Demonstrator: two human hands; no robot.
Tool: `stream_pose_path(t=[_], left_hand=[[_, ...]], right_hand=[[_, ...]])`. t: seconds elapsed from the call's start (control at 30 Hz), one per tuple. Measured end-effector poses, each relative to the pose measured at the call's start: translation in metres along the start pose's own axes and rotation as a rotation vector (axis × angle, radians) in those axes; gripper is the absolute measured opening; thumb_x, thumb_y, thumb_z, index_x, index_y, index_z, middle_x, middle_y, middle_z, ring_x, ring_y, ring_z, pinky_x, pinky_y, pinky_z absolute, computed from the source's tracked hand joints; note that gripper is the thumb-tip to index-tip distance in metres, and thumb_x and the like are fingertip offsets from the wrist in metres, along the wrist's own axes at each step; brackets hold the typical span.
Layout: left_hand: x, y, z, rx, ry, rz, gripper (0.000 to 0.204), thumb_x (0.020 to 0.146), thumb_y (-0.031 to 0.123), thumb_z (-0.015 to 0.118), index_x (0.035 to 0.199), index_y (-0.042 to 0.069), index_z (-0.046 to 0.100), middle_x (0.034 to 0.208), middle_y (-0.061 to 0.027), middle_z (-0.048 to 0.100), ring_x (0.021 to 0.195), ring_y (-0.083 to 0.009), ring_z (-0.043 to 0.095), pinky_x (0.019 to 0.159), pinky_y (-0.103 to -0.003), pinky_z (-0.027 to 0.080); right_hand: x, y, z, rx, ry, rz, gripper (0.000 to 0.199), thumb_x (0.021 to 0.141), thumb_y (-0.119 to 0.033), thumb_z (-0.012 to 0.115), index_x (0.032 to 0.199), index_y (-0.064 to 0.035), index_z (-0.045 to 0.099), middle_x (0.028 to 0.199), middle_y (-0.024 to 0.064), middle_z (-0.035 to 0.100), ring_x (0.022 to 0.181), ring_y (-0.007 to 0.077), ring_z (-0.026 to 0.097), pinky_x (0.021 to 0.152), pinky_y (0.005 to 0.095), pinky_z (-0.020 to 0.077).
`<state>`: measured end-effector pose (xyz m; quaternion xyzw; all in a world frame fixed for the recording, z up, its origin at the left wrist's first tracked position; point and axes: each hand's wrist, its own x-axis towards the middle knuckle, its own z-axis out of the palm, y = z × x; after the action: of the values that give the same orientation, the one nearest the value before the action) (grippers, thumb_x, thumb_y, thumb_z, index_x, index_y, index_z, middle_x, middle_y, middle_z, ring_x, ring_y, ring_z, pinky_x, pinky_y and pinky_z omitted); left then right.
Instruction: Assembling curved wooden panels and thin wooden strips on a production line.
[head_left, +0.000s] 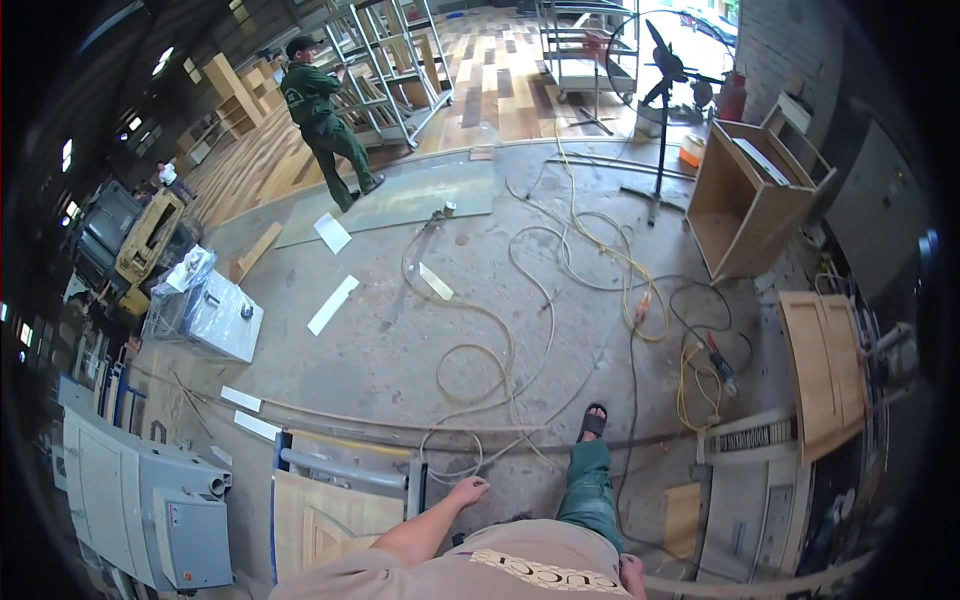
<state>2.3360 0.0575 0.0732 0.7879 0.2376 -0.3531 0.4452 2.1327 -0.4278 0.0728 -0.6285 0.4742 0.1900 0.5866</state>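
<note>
My left hand [469, 491] hangs beside a metal-framed cart or rack [350, 468], its fingers loosely curled with nothing visible in them. Wooden panels [340, 515] lie inside that frame, to the left of my forearm. Only part of my right hand [632, 576] shows, low beside my body, and its fingers are hidden. My leg in green trousers [588, 485] reaches forward, with a dark sandal on the foot.
Looped yellow hoses [510, 345] and dark cables [632, 400] cross the concrete floor. A grinder-like power tool [722, 368] lies right. Ahead stand a pedestal fan [662, 120], an open wooden cabinet [730, 205] and a person in green [325, 120] by metal racks. Grey machine [150, 500] at left.
</note>
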Motion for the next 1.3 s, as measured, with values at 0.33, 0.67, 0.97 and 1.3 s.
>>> stream_pose_path(t=[0.33, 0.67, 0.97, 1.3], left_hand=[[0.111, 0.162, -0.115, -0.181, 0.255, -0.212, 0.029, 0.097, 0.029, 0.064, 0.116, 0.007, 0.069, 0.093, -0.0060, 0.070, 0.075, -0.0145, 0.066, 0.059, -0.032, 0.052], [0.267, 0.261, -0.156, -0.394, 0.319, -0.230, 0.028, 0.093, 0.030, 0.066, 0.086, 0.005, 0.074, 0.065, -0.0063, 0.065, 0.056, -0.0165, 0.059, 0.053, -0.035, 0.046], [0.511, 0.435, -0.408, -0.109, 0.124, -0.417, 0.039, 0.090, 0.041, 0.068, 0.113, 0.010, 0.074, 0.104, -0.0114, 0.076, 0.092, -0.0234, 0.070, 0.082, -0.041, 0.055], [0.836, 0.836, -0.778, -0.173, 0.520, 0.237, 0.046, 0.090, 0.042, 0.068, 0.120, 0.007, 0.070, 0.112, -0.0155, 0.074, 0.107, -0.0288, 0.070, 0.092, -0.039, 0.054]], right_hand=[[0.285, -0.377, 0.058, -0.645, -0.091, -0.249, 0.027, 0.089, -0.027, 0.066, 0.094, -0.0013, 0.069, 0.078, 0.0077, 0.067, 0.067, 0.0186, 0.063, 0.060, 0.0355, 0.0507], [0.471, -0.837, 0.280, -0.490, -0.194, -0.552, 0.037, 0.092, -0.027, 0.068, 0.114, 0.0019, 0.072, 0.093, 0.0116, 0.074, 0.079, 0.0173, 0.070, 0.074, 0.0340, 0.0553], [0.501, -0.914, 0.397, -0.527, -0.284, -0.179, 0.026, 0.092, -0.027, 0.067, 0.099, -0.0027, 0.071, 0.082, 0.0066, 0.070, 0.067, 0.0158, 0.064, 0.062, 0.0338, 0.0526], [0.604, -1.059, 0.578, -0.863, -0.228, -0.572, 0.052, 0.093, -0.040, 0.066, 0.134, -0.0121, 0.051, 0.130, 0.0168, 0.055, 0.117, 0.0242, 0.054, 0.099, 0.0450, 0.0442]])
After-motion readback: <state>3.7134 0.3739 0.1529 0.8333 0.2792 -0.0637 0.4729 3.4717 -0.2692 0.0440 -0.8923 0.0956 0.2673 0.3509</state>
